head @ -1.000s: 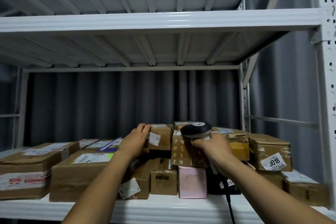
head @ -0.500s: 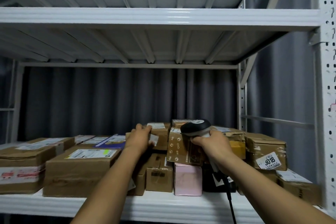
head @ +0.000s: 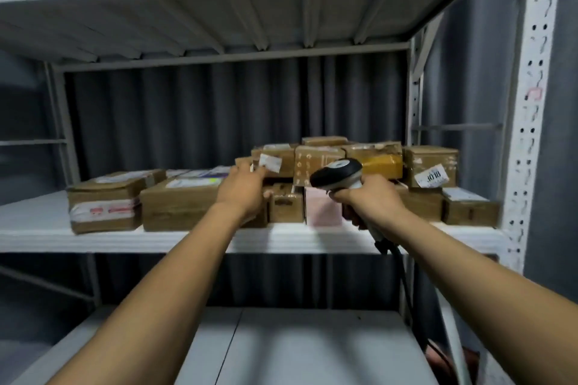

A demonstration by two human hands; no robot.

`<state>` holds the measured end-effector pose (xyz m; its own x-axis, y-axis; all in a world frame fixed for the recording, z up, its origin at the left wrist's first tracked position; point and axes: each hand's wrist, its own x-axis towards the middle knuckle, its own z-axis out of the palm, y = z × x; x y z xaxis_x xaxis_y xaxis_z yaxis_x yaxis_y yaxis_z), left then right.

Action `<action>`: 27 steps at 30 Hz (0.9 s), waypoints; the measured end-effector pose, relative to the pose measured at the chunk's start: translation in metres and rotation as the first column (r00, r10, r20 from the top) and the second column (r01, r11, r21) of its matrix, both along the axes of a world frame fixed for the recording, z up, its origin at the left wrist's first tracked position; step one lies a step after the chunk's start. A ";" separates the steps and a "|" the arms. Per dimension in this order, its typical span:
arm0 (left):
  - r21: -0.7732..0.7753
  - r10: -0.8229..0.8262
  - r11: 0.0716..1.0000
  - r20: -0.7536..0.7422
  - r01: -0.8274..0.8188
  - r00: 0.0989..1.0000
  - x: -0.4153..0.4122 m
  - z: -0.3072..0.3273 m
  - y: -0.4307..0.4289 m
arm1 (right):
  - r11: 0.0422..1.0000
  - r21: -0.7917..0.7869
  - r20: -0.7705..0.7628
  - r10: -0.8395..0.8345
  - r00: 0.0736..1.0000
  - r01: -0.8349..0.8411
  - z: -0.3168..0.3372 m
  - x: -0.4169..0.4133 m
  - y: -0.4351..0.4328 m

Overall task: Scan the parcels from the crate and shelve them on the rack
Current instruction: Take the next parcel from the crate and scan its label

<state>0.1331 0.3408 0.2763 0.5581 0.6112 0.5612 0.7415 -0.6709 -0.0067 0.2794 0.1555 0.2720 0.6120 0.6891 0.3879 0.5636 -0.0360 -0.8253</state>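
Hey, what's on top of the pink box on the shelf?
A brown carton with printed symbols stands above the pink box. The scanner in the right hand covers the carton's lower right corner, so whether anything else rests there cannot be seen.

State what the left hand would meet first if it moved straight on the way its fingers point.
Probably the small cardboard parcel with the white label, just beyond the left hand; depth is unclear.

1. Premises: parcel storeroom or sorting depot.
2. White steel rack [head: 528, 134] with perforated uprights — industrial shelving.
3. Taped cardboard parcels [head: 175, 206] stacked on it, bearing printed shipping labels [head: 431, 176].
4. Corded barcode scanner [head: 336, 173] present; grey curtain [head: 187, 119] behind.
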 end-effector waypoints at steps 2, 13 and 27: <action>-0.014 -0.016 1.000 -0.023 0.015 1.000 -0.010 -0.020 -0.020 | 0.999 -0.035 0.015 0.014 1.000 -0.013 -0.017 -0.010 -0.020; -0.247 -0.060 0.969 -0.232 0.001 0.971 -0.049 -0.199 -0.119 | 0.934 -0.344 -0.037 0.085 0.996 -0.092 -0.181 -0.035 -0.122; -0.552 -0.138 0.819 -0.455 -0.157 0.880 -0.069 -0.418 -0.198 | 0.768 -0.593 -0.044 0.271 0.962 -0.244 -0.348 -0.020 -0.157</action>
<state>0.0636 0.1428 -0.1418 0.6470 0.7360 -0.1992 0.7545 -0.6557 0.0282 0.2597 -0.0018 -0.0763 0.3714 0.9202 -0.1236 0.6551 -0.3541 -0.6674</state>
